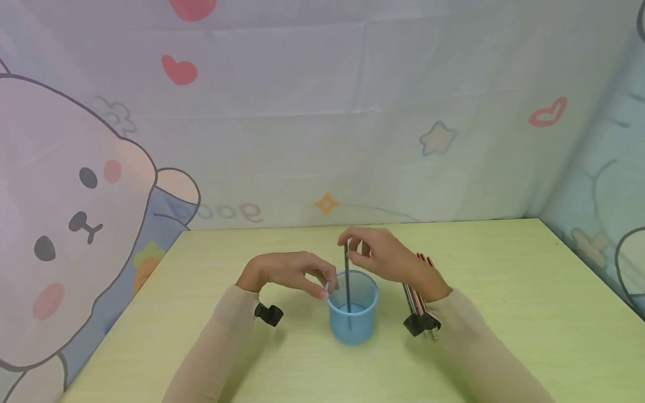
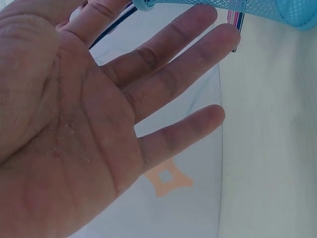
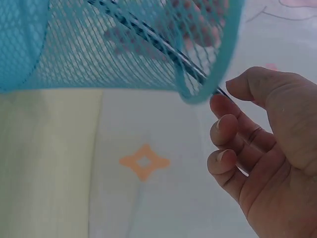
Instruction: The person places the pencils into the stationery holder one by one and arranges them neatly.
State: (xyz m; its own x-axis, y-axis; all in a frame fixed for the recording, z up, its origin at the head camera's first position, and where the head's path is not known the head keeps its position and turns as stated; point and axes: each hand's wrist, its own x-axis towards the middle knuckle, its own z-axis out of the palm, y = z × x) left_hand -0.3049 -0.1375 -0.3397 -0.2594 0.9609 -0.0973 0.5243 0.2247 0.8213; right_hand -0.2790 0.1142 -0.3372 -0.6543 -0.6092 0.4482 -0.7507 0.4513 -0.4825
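Observation:
A light blue mesh cup (image 1: pixel 353 330) stands upright on the table. A dark, thin pencil (image 1: pixel 347 285) stands inside it, its upper end above the rim. My right hand (image 1: pixel 383 254) is over the cup's far right side and pinches the pencil's top between thumb and forefinger, seen also in the right wrist view (image 3: pixel 267 144). At the cup's left rim is my left hand (image 1: pixel 294 271), with thumb and forefinger close to the edge. Its other fingers extend fairly straight beside the mesh (image 2: pixel 267 7) in the left wrist view; firm contact is unclear.
Several red-and-dark striped pencils (image 1: pixel 414 299) lie in a bundle right of the cup, partly hidden under the right wrist. A printed cloth (image 1: pixel 302 140) hangs behind the pale yellow-green table (image 1: pixel 151 347).

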